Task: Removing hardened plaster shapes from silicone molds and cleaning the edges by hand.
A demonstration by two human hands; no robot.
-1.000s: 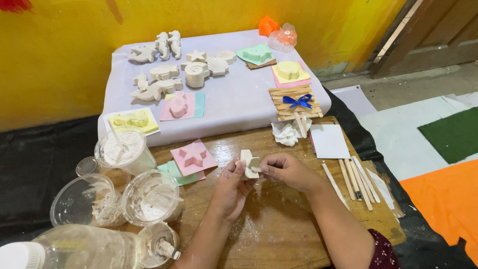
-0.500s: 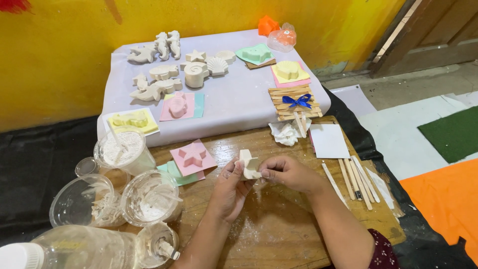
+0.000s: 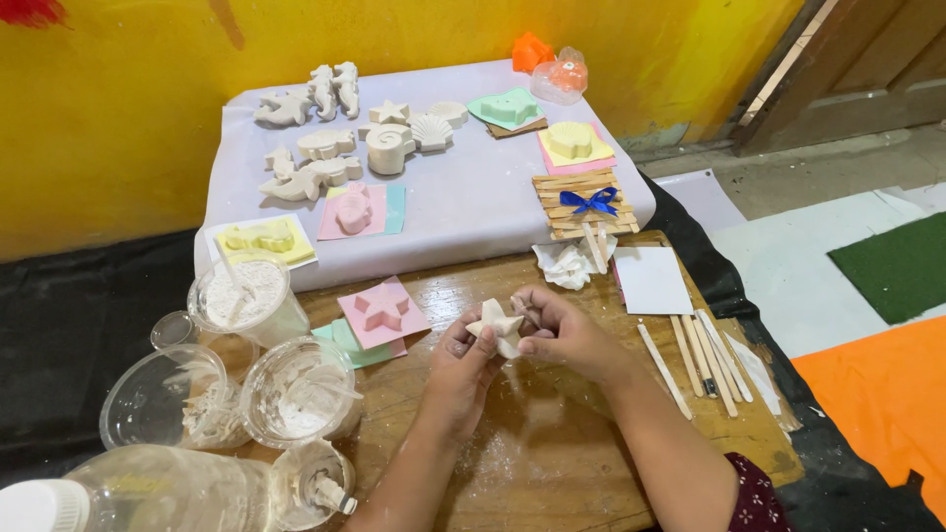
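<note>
Both hands hold a small white plaster star (image 3: pixel 496 324) above the wooden board (image 3: pixel 552 463). My left hand (image 3: pixel 459 372) grips it from below and left with thumb and fingertips. From the right, my right hand (image 3: pixel 562 330) pinches its upper edge. White dust lies on the board under the hands. Just left of the hands a pink star mould (image 3: pixel 381 308) rests on pink and green paper squares.
Clear plastic cups with white powder and residue (image 3: pixel 241 291) (image 3: pixel 296 389) (image 3: pixel 158 394) stand at the left, with a plastic bottle (image 3: pixel 148 493) in front. Wooden sticks (image 3: pixel 705 355), a white card (image 3: pixel 652 280) and crumpled tissue (image 3: pixel 567 264) lie right. Behind, a white-covered table (image 3: pixel 463 207) carries plaster casts and coloured moulds.
The hands have turned the plaster star slightly between the fingers; they stay in the same spot over the board.
</note>
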